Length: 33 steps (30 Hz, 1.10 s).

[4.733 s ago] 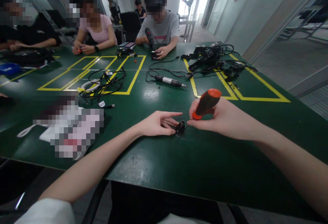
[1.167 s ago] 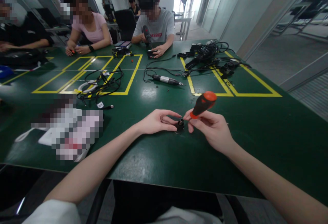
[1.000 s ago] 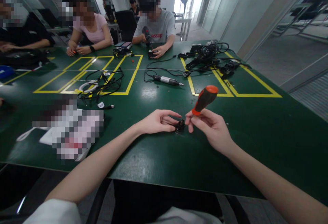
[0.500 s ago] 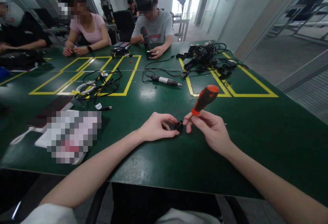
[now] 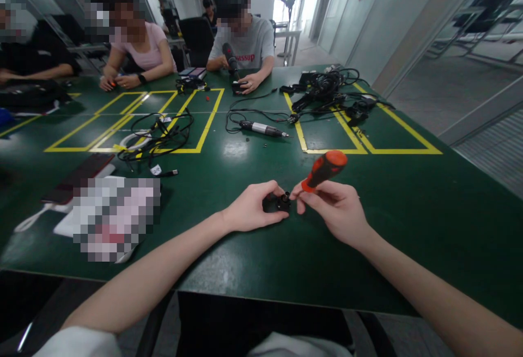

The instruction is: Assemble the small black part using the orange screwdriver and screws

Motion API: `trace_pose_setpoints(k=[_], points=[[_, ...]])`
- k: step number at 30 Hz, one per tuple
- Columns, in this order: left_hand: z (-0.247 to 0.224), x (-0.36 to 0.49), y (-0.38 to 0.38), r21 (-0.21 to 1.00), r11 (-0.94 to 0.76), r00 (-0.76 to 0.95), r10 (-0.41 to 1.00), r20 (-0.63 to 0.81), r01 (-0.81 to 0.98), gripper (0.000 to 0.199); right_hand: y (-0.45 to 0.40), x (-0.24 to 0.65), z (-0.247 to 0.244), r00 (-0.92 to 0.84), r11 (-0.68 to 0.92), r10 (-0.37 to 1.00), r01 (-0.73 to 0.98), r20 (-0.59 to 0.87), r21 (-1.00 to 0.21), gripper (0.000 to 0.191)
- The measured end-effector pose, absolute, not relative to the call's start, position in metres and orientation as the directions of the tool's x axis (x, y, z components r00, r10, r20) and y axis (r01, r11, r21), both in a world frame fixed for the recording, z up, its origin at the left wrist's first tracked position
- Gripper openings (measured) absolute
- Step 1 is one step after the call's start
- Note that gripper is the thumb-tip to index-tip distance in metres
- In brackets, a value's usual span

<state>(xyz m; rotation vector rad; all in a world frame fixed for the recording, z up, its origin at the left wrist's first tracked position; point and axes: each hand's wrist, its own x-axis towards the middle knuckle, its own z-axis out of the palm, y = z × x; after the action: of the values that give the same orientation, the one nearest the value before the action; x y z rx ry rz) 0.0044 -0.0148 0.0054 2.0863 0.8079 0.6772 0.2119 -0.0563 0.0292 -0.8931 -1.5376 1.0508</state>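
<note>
My left hand (image 5: 256,205) is closed around a small black part (image 5: 283,203) on the green table, thumb on the near side and fingers on the far side. The part looks round with a raised stub on top; its exact kind is too small to tell. In my right hand (image 5: 337,204) is a screwdriver (image 5: 326,169) with a black and orange handle, tilted with its butt up to the right. Thumb and fingers pinch it low, near the orange collar. The shaft and tip are mostly hidden by my fingers beside the black part.
An electric screwdriver (image 5: 263,128) with a cord lies beyond my hands. Tangled black cables (image 5: 322,92) sit at back right, more cables (image 5: 163,136) at left. A phone (image 5: 77,178) and a blurred packet (image 5: 118,215) lie near left. Across the table, a person (image 5: 243,41) holds a power tool.
The screwdriver handle has dropped a little and leans slightly more. My left hand has shifted slightly right and its grip on the black part has changed a bit.
</note>
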Motion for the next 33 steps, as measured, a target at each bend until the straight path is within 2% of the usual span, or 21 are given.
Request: trace_pose_setpoints(k=[7, 16, 18, 22, 27, 33], points=[[0.010, 0.009, -0.017, 0.850, -0.442, 0.655, 0.738, 0.162, 0.287, 0.021, -0.058, 0.209, 0.024, -0.199, 0.320, 0.923, -0.077, 0.329, -0.944, 0.036], [0.008, 0.007, -0.016, 0.871, -0.361, 0.607, 0.789, 0.096, 0.332, 0.024, -0.055, 0.210, 0.027, -0.143, 0.356, 0.924, -0.022, 0.356, -0.934, 0.031], [0.009, 0.007, -0.017, 0.870, -0.372, 0.610, 0.785, 0.110, 0.322, 0.030, -0.054, 0.210, 0.028, -0.158, 0.343, 0.926, -0.035, 0.344, -0.939, 0.034], [0.011, 0.002, -0.014, 0.899, -0.346, 0.645, 0.758, 0.101, 0.266, 0.064, -0.054, 0.210, 0.027, -0.176, 0.311, 0.929, -0.102, 0.324, -0.945, 0.032], [0.008, -0.005, -0.002, 0.977, -0.138, 0.689, 0.725, -0.014, 0.165, 0.060, -0.056, 0.209, 0.027, -0.176, 0.341, 0.922, -0.062, 0.346, -0.938, 0.034], [0.009, -0.006, 0.002, 0.979, -0.080, 0.679, 0.731, -0.069, 0.186, 0.059, -0.057, 0.210, 0.029, -0.192, 0.382, 0.907, 0.007, 0.374, -0.924, 0.034]])
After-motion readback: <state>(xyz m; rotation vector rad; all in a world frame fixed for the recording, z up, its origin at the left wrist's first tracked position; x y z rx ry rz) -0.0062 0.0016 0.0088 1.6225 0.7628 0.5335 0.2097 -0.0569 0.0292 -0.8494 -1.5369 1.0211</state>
